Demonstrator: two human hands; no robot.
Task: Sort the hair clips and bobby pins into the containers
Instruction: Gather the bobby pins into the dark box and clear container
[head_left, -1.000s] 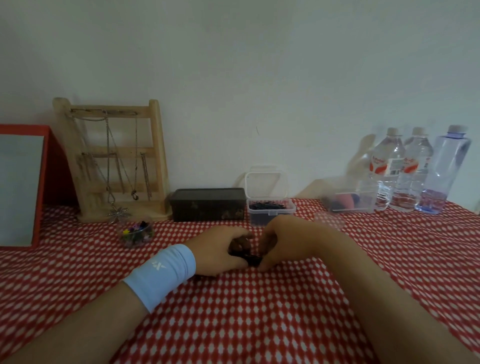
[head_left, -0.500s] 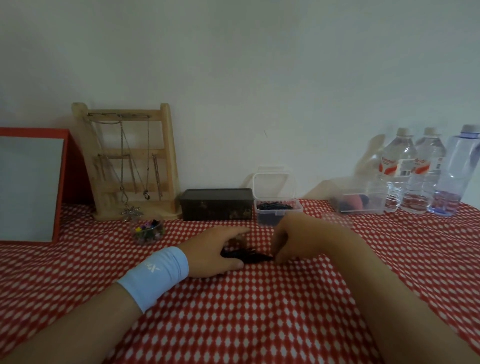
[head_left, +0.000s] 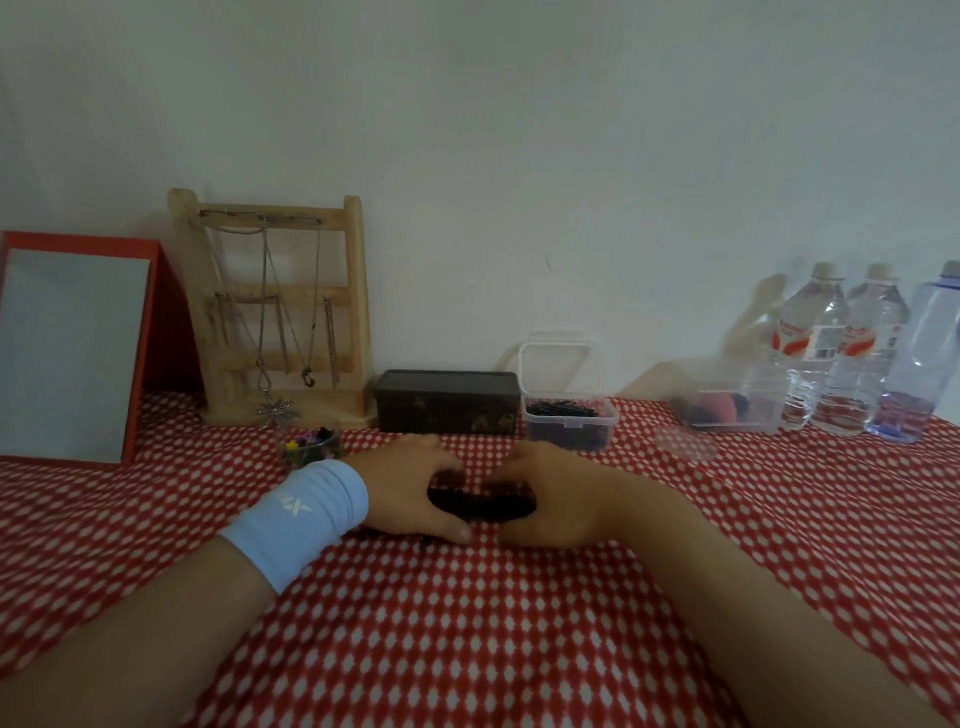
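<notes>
A dark heap of bobby pins (head_left: 480, 505) lies on the red checked cloth between my two hands. My left hand (head_left: 410, 491), with a pale blue wristband, curls round the heap's left side. My right hand (head_left: 558, 499) curls round its right side, so both cup the pins. Behind them stands a small clear box (head_left: 570, 423) with its lid up, holding black bobby pins. Further right a larger clear container (head_left: 730, 410) holds dark and pink clips. A little round tub (head_left: 310, 447) of coloured clips sits to the left.
A dark closed box (head_left: 448, 401) stands at the back beside the clear one. A wooden jewellery rack (head_left: 283, 312) and a red-framed mirror (head_left: 72, 353) are at the left. Three water bottles (head_left: 862, 358) stand at the far right. A clear round lid (head_left: 687, 447) lies on the cloth.
Both hands have closed in round the dark heap, gathering it together. The camera has shifted slightly to the left.
</notes>
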